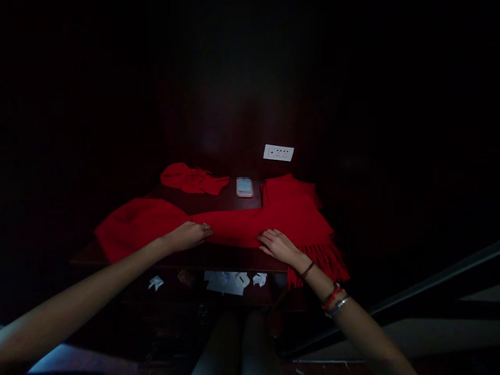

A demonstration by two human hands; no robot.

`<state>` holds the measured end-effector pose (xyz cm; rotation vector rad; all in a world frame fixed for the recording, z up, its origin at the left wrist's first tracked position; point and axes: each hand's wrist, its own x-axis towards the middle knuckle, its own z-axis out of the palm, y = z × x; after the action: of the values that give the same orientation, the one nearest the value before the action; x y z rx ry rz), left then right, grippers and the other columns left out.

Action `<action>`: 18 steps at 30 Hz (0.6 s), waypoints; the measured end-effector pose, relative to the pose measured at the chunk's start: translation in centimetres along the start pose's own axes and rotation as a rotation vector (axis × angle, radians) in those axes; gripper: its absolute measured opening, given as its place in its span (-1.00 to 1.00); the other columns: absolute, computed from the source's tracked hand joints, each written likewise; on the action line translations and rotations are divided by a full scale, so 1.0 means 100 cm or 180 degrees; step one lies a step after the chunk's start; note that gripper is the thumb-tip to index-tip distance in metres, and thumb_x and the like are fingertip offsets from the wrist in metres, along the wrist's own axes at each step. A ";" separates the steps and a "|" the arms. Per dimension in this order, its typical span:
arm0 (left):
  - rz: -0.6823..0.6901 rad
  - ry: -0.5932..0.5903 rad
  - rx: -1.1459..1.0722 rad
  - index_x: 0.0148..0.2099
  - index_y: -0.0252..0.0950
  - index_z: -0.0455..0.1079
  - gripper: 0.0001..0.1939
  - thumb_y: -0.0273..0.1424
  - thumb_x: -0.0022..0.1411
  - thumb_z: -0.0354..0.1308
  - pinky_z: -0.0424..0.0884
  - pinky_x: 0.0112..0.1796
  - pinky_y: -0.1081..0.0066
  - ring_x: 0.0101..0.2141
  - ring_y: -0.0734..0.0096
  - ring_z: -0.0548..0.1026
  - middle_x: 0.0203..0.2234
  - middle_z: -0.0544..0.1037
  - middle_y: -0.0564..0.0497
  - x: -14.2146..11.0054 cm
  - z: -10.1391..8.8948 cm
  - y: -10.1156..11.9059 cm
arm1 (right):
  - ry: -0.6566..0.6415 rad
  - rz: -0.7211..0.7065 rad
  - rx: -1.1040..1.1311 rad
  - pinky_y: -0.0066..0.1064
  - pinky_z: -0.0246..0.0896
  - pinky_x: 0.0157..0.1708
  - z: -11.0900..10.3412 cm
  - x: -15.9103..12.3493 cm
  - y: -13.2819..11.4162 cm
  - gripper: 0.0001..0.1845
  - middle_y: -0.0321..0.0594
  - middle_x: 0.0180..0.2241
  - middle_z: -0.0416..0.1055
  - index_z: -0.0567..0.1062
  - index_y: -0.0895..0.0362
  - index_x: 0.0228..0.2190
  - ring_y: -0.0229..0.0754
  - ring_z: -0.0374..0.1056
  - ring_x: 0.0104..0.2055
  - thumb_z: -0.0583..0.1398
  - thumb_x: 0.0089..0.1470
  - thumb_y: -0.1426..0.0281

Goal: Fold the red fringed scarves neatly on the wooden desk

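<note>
A long red scarf [234, 225] with a fringed right end lies across the dark wooden table, its left part bunched up and hanging toward the front edge. My left hand [189, 234] is closed on the scarf's near edge, left of the middle. Farther right, my right hand [278, 246] grips the same near edge, fingers on top and thumb low at the border. The fringe [322, 260] spreads beyond my right wrist and droops over the table front. Parts of both fingertips are hard to make out in the dim light.
Crumpled red cloth [191, 178] lies at the back left. A small pale packet or device [244, 187], blurred, sits at the back middle. Folded red fabric [289, 188] is behind the scarf's right end. A wall socket [278, 152] is above; white papers [226, 282] lie on a lower shelf.
</note>
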<state>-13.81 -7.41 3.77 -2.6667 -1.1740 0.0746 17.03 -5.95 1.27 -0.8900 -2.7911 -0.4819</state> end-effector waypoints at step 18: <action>-0.0055 0.0173 -0.0278 -0.29 -0.28 0.31 -0.75 -0.31 0.21 -0.16 0.24 -0.42 0.52 -0.42 0.44 0.42 -0.41 0.44 0.01 -0.007 0.003 -0.011 | 0.0061 -0.0042 0.0149 -0.34 0.06 -0.22 -0.001 0.018 -0.022 -0.62 -0.10 -0.30 0.35 0.24 0.20 -0.08 -0.17 0.22 -0.24 0.03 0.04 0.34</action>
<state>-15.15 -7.18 3.73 -2.7145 -1.2099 -0.0532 14.29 -6.70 1.33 -0.8534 -2.7806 -0.4230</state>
